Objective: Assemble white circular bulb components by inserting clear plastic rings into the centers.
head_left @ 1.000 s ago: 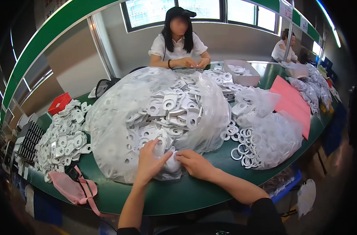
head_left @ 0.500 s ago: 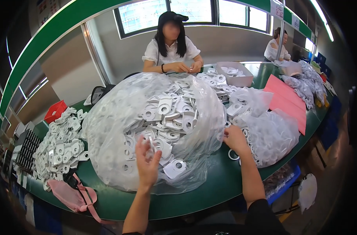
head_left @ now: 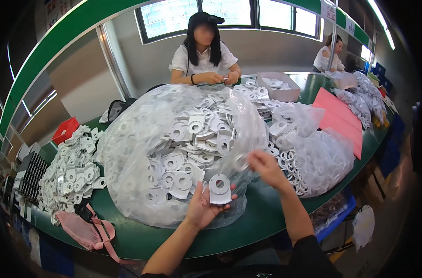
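Observation:
On the fingers of my left hand (head_left: 202, 209) rests a white plastic plate (head_left: 216, 198) with a large round hole, tilted up towards me. My right hand (head_left: 268, 169) is pinched around a thin white ring (head_left: 241, 162), smeared by motion, to the right of and a little above the plate. Behind the left hand lies a big open clear plastic bag (head_left: 127, 139), heaped with more white holed plates (head_left: 195, 124). Several loose white rings (head_left: 289, 160) spill from a smaller clear bag (head_left: 324, 160) right of my right hand.
To the left lie another heap of white plates (head_left: 72, 171), a red bin (head_left: 65, 130) and a pink strapped item (head_left: 83, 228) on the green table (head_left: 141, 238). Across the table sits a person (head_left: 204, 60), beside a white tub (head_left: 285, 92). Pink sheets (head_left: 340, 121) lie right.
My left hand has moved right and turned palm up, with the plate now facing me. The right hand has risen leftward from the loose rings, bringing a ring towards the plate.

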Demonstrator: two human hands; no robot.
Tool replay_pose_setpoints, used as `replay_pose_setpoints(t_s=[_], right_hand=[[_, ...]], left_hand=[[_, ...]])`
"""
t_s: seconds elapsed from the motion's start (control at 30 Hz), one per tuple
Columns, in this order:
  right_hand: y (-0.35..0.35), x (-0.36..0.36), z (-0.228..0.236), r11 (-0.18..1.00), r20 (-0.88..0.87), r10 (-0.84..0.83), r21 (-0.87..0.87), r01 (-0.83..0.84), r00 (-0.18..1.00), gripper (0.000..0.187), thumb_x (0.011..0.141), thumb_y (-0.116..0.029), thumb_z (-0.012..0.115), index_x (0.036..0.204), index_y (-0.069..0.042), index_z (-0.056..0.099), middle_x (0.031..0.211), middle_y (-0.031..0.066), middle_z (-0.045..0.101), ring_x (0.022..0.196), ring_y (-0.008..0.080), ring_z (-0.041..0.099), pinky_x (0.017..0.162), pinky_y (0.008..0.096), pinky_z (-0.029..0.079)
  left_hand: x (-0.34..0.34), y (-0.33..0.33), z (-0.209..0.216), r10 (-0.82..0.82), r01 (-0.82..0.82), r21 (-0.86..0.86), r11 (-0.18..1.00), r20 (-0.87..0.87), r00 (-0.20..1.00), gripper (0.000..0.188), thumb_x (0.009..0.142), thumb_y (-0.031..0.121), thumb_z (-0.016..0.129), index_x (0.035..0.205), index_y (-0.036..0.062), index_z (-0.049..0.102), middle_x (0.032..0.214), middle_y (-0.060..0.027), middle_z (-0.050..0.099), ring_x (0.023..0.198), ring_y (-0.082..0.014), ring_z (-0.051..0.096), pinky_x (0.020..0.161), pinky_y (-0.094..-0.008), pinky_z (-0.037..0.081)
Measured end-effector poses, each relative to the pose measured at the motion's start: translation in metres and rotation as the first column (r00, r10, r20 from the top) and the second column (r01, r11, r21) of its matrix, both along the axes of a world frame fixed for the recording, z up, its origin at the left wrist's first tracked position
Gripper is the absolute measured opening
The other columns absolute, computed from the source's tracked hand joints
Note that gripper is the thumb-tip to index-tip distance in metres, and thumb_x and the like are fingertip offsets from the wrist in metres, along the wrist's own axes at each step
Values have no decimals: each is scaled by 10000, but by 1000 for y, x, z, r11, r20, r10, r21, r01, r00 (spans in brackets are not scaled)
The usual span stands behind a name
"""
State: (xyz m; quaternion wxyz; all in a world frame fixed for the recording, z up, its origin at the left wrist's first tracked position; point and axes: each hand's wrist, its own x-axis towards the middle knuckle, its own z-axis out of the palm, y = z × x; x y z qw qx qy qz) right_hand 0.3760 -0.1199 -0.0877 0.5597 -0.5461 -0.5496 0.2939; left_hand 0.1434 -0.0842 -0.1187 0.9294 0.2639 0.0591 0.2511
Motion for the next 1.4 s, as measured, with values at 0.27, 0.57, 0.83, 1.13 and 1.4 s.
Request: replay_pose_setpoints(t_s=[0.27,0.57,0.83,1.13,1.4], right_hand=[[0,-49,-9,969,-246,228,-40,-245,942,198,923,-190,476,824,-26,528,736,-4,525,666,72,452,605,244,384],[-3,-59,-7,976,503,-46,208,-69,863,153,815,-169,616,908,-48,614,733,89,541,610,210,529,566,310,432],[-45,13,14,929,589,-323,48,368,741,112,746,-149,652,785,-44,641,795,113,600,721,283,588,648,370,463],[-93,13,-20,927,805,-251,41,373,537,118,783,-128,612,744,-21,582,729,115,585,686,304,576,609,380,454],[-37,-12,27,932,481,-361,180,314,799,111,838,-125,533,827,-17,556,746,149,570,700,324,543,632,382,429]], left_hand=[[3,-3,-15,164,-132,116,984,-346,924,321,934,196,468,1219,50,451,1153,-51,552,974,-133,559,806,-282,482],[10,-7,-15,300,-234,227,945,-325,897,301,953,207,417,1187,25,469,1165,-102,548,1012,-199,569,889,-330,455],[2,-1,0,320,-313,76,947,-317,893,391,952,310,369,1237,48,427,1172,-124,537,934,-286,600,701,-380,531],[4,-3,3,266,-205,226,952,-287,920,301,940,198,450,1193,45,398,1119,-140,564,861,-254,630,570,-286,514],[1,-3,8,308,-231,242,942,-361,880,428,859,113,592,1214,102,354,1111,-130,590,919,-191,615,644,-250,503]])
